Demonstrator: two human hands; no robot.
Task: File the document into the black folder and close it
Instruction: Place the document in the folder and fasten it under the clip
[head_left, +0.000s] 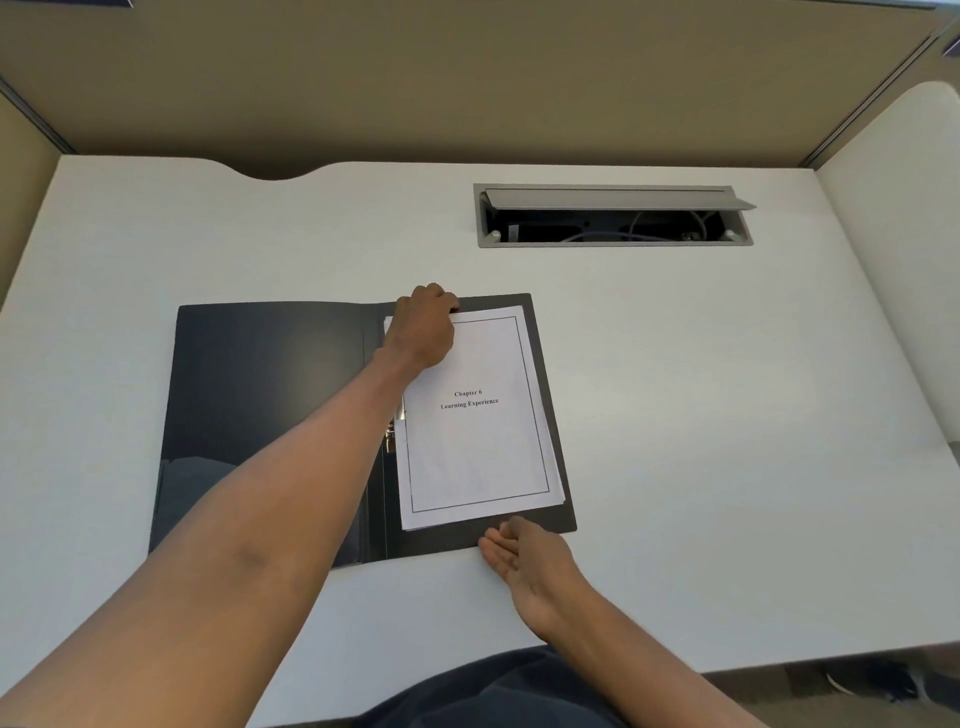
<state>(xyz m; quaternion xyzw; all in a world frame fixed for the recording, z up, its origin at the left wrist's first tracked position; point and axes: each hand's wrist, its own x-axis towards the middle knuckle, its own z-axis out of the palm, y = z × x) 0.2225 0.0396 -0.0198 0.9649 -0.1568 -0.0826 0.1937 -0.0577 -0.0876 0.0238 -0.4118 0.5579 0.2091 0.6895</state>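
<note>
So the black folder (270, 415) is lying open flat on the white counter (727, 415), and the document (472, 415) sits on its right-hand leaf, tucked up near the spine where the metal clip (390, 434) is. My left hand (423, 332) is curled down over the top left corner of the stack; its fingers look bent onto the paper's top edge, but I can't tell if they're actually pinching it or just pressing. My right hand (524, 556) is loose and open, palm up, at the folder's near edge just below the pages, holding nothing.

Handling-wise, I'd guess the stack is light and floppy, and the sheets already look a bit fanned, so they'll slide on each other. The cover looks like thin, glossy, bendy plastic. I'd take the left cover by its outer edge to swing it shut.

There's also an open cable hatch (613, 215) further back, well clear.
</note>
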